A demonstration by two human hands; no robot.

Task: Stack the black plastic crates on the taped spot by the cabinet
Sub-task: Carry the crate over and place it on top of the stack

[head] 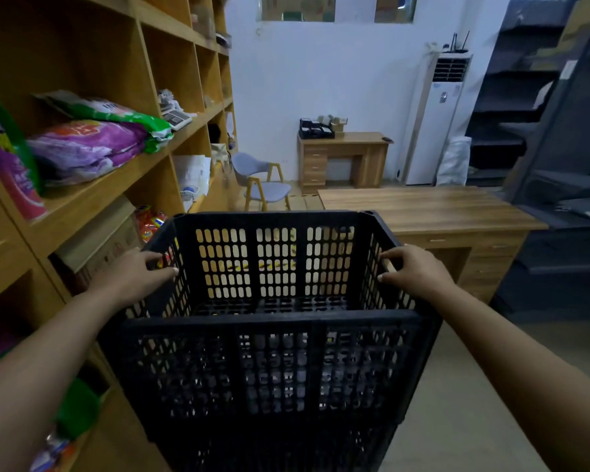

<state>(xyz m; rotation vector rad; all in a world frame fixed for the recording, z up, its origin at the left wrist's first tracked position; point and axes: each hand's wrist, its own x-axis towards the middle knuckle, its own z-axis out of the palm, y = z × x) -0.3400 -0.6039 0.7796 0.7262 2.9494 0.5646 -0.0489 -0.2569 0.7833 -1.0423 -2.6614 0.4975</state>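
Black plastic crate (273,335) held beside the wooden cabinet (92,199), my left hand (135,272) and right hand (414,269) each gripping a side rim. I'd keep it level and lower squarely. Yellow-black tape (252,266) glimpsed only through the slots; crate's base is cut off.

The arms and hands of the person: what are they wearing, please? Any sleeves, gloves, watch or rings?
Both forearms are bare; no sleeve shows in the view. The left hand and right hand wear no gloves. No watch, bracelet or ring shows on the wrists or fingers. The nails look short and unpainted.
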